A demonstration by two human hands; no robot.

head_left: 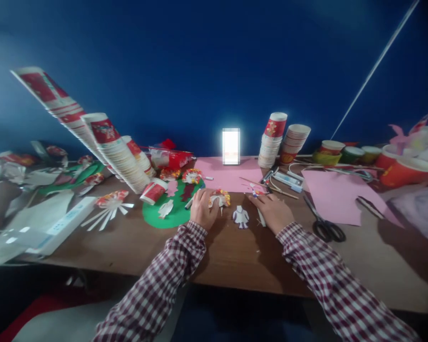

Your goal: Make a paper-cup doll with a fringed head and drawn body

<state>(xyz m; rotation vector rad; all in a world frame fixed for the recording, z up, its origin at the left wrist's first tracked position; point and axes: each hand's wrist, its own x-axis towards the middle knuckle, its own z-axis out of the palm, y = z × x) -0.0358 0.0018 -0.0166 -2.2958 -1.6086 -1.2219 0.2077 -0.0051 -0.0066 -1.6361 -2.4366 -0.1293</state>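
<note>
My left hand (204,209) rests on the brown table with its thumb at a round red, yellow and white paper piece (221,198); its fingers are bent and close together. My right hand (272,212) lies palm down, fingers spread, over a pale strip (261,218) and beside small coloured bits on pink paper (214,175). Between my hands lies a small white paper figure (240,217) with a dark outline. Left of my left hand is a green paper round (178,216) bearing a white figure (166,209), a pink one, a dark red one and flower-like pieces.
Tall paper cup stacks (117,152) lean at the left; shorter stacks (270,142) stand behind my right hand. Black scissors (323,225) and pink paper (337,199) lie to the right. A cup (153,191) lies tipped near the green paper. A white box (66,225) is further left.
</note>
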